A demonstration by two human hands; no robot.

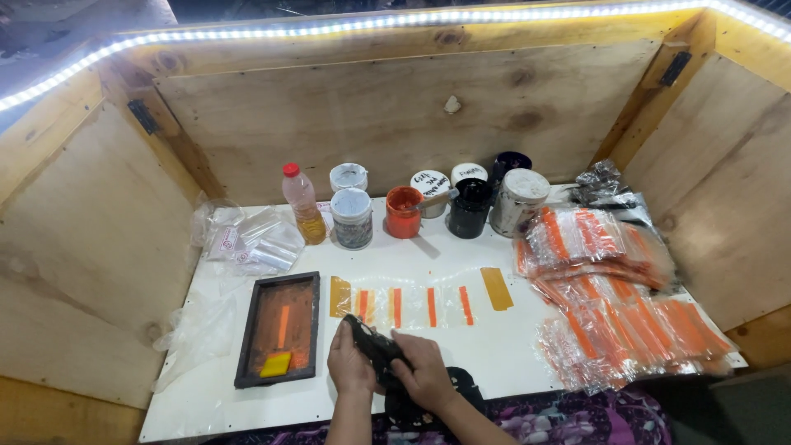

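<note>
I note both hands, left (350, 363) and right (427, 377), closed on black rag (375, 346); four strips (412, 306) printed, frame (278, 328) idle.

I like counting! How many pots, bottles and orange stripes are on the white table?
Pots: 8
Bottle: 1
Orange stripes on the taped strip: 4
Total: 13

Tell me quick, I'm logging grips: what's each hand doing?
Left hand: closed on the black cloth.
Right hand: closed on the same black cloth.
</note>
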